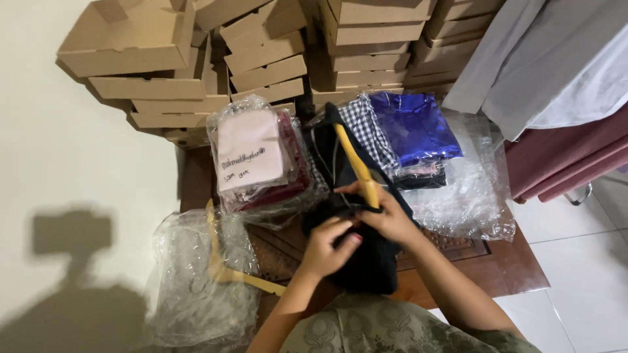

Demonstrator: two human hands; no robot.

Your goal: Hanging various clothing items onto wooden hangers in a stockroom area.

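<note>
— Where's the dark garment (366, 258)?
— Mid-bench, near the front edge, both hands on it.
— And the yellow hanger (356, 167)?
— Right hand (387, 219) is closed round its lower end; its long axis runs toward the far edge. Left hand (327, 248) pinches the cloth just beside it.

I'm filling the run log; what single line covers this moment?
left hand: grips dark garment | right hand: holds yellow hanger at garment | beside: bagged clothes, cardboard boxes, spare hanger
</note>
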